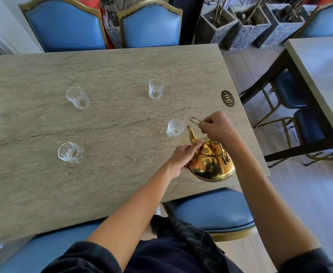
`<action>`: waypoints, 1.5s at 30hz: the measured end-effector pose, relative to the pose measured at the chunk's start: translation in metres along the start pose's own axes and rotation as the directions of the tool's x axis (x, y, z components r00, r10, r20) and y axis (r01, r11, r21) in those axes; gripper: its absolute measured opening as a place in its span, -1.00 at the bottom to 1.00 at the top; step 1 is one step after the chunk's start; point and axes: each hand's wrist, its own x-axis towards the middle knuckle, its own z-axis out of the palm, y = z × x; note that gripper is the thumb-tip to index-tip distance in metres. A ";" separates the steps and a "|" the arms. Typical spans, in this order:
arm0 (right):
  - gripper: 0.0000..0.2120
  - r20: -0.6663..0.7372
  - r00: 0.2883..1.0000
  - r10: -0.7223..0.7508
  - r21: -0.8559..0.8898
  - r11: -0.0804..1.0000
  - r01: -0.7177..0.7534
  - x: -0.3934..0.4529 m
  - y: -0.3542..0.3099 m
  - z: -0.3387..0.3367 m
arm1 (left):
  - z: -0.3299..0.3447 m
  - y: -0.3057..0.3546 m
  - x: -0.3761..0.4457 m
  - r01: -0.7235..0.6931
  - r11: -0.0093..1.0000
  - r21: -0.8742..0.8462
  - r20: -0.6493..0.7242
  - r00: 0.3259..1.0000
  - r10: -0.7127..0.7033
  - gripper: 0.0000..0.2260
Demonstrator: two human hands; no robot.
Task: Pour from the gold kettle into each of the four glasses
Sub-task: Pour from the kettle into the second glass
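From the head cam, all four glasses looked empty as far as I could tell, so pouring hadn't really started: the gold kettle (211, 162) sat near the right edge of the surface (106, 75), spout just beside the near-right glass (175, 128), with the far-right glass (156, 89), far-left glass (77, 97) and near-left glass (71, 152) well apart. The right hand (218, 128) was closed around the kettle's thin handle. The left hand (183, 156) was loosely curled against the kettle's side, a finger on the lid.
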 end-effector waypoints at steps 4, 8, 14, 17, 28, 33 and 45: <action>-0.72 -0.002 1.000 -0.012 -0.010 1.000 0.011 0.000 0.002 0.000 | 0.001 -0.001 0.000 -0.002 1.000 -0.002 0.003 1.000 0.002 -0.29; -0.71 -0.004 1.000 -0.023 -0.021 1.000 0.023 0.000 0.002 0.000 | 0.003 0.000 -0.001 0.001 1.000 -0.003 -0.001 1.000 -0.001 -0.32; -0.72 -0.010 1.000 -0.016 -0.049 0.999 0.015 0.004 0.004 0.002 | 0.003 0.001 -0.002 0.016 1.000 -0.012 -0.003 1.000 -0.016 -0.32; -0.71 -0.009 1.000 -0.015 -0.033 0.999 0.015 0.007 0.007 0.007 | -0.002 -0.001 0.000 0.022 1.000 -0.016 0.001 1.000 -0.022 -0.34; -0.66 -0.049 0.999 0.000 0.113 0.994 0.006 0.004 0.023 0.041 | -0.034 -0.005 0.018 -0.005 1.000 -0.012 -0.004 1.000 0.005 -0.54; -0.75 -0.090 0.996 0.025 0.272 0.962 0.001 -0.011 0.020 0.048 | -0.047 0.003 0.017 -0.054 0.998 0.040 -0.017 0.998 0.055 -0.40; -0.71 0.022 0.986 -0.164 0.378 0.915 0.143 -0.035 -0.060 0.061 | -0.122 0.027 -0.049 -0.143 0.986 0.081 -0.137 0.979 0.153 -0.34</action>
